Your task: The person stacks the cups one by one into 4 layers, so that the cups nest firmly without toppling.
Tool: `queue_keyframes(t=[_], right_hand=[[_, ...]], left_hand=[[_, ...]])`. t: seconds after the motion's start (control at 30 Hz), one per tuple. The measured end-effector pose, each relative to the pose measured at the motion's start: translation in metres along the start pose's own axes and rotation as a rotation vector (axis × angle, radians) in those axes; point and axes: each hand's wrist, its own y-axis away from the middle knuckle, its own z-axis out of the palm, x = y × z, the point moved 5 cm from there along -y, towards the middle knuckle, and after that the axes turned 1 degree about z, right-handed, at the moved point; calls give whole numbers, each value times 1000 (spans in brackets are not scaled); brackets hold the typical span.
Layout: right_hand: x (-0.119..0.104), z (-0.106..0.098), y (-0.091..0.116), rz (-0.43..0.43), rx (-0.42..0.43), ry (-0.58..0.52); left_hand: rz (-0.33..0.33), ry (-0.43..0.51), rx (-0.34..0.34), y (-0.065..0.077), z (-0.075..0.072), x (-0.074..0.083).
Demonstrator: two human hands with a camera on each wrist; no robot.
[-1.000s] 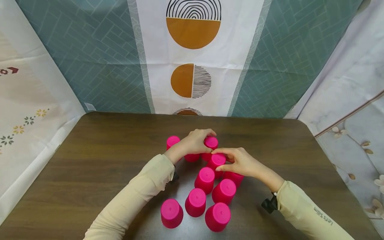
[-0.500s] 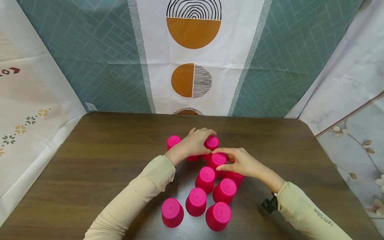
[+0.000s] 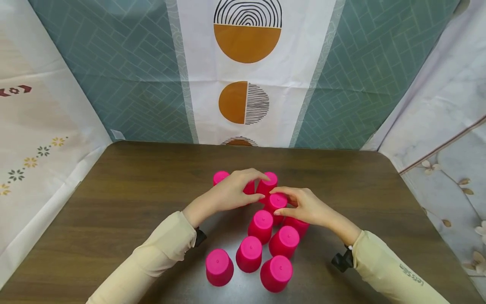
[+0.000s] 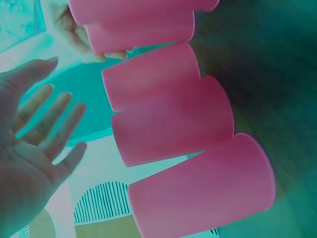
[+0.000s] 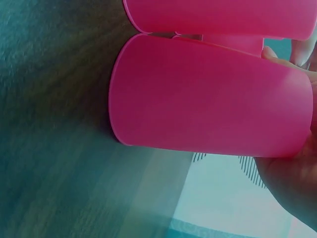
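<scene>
Several pink cups stand upside down on the brown table in the head view. My right hand (image 3: pixel 305 205) holds one cup (image 3: pixel 278 202) near its top, with thumb and fingers on opposite sides. In the right wrist view a large cup (image 5: pixel 208 96) hides most of that hand (image 5: pixel 287 188). My left hand (image 3: pixel 233 192) hovers over the back row, just left of the rear cup (image 3: pixel 268 180), holding nothing. Its fingers spread loosely apart from the cups in the left wrist view, where the palm (image 4: pixel 25 173) faces a row of cups (image 4: pixel 173 121).
Cups stand close together in a slanting band, with a front-left cup (image 3: pixel 219 268) and a front-right cup (image 3: pixel 276 274) nearest me. Another cup (image 3: pixel 220 177) is partly hidden behind the left hand. The table (image 3: pixel 114 219) ends at a curtain (image 3: pixel 144 105) at the back.
My left hand has let go of the rear cup and drawn back to the left and toward me. The right hand stays at its cup.
</scene>
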Motion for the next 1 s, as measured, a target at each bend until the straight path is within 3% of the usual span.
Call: queue_keyframes(t=[0.27,0.53,0.8,1.0], right_hand=[[-4,-9,0,-11,13,-28],[-21,-36,7,-65,101,18],[-25,-72,15,-107,216,146],[-21,-90,14,-115,259,164]], left_hand=[[59,99,-32,21,5,15],[93,121,-170,25,15,23],[54,92,-310,25,28,20],[16,124,-345,27,34,15]])
